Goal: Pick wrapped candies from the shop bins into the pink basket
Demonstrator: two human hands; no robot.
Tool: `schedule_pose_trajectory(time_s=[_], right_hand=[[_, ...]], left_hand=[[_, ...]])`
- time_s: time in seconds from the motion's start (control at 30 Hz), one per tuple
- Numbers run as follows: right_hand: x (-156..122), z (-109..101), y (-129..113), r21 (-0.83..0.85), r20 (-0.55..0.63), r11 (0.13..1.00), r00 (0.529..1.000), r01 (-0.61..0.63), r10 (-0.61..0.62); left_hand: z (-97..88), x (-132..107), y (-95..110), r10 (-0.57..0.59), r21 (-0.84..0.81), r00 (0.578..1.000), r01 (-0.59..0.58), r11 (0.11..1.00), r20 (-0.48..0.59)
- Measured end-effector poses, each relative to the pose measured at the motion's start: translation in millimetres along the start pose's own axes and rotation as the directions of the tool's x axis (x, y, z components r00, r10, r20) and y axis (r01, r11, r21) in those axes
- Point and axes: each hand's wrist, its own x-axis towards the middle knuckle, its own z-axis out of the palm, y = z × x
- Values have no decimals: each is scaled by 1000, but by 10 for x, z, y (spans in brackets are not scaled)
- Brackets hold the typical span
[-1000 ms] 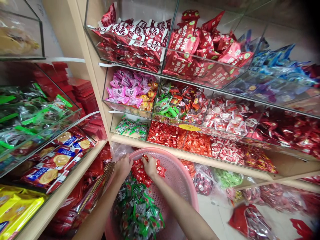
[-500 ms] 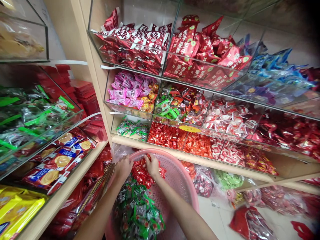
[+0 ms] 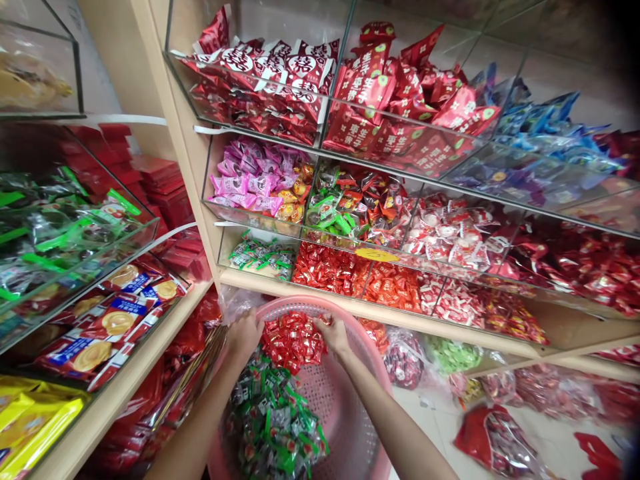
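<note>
A pink perforated basket stands below the shelf edge. Inside it lie a bag of red wrapped candies at the far end and a bag of green-and-clear wrapped candies nearer me. My left hand is closed on the basket's left rim, beside crinkled clear plastic. My right hand curls over the right side of the red candy bag, fingers closed on it.
Glass bins of wrapped candies fill the shelves ahead, the lowest row just above the basket. Another shelf of packaged snacks runs along the left. Bags of sweets lie on the floor to the right.
My right hand moved right, from the middle of the red candy bag to its right side. More of the red bag now shows. My left hand stayed on the rim.
</note>
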Motion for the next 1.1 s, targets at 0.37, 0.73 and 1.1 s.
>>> schedule_pose_trajectory(time_s=[0.37, 0.73, 1.1], right_hand=[[-325, 211, -128, 79, 388, 903, 848, -422, 362], [-261, 425, -149, 89, 380, 854, 810, -512, 446], [-266, 396, -200, -139, 208, 979, 962, -149, 176]], left_hand=[[9, -4, -11, 2, -14, 1000, -2, 1000, -11], [-3, -25, -13, 8, -19, 1000, -9, 1000, -15], [-26, -19, -8, -14, -29, 1000, 14, 999, 9]])
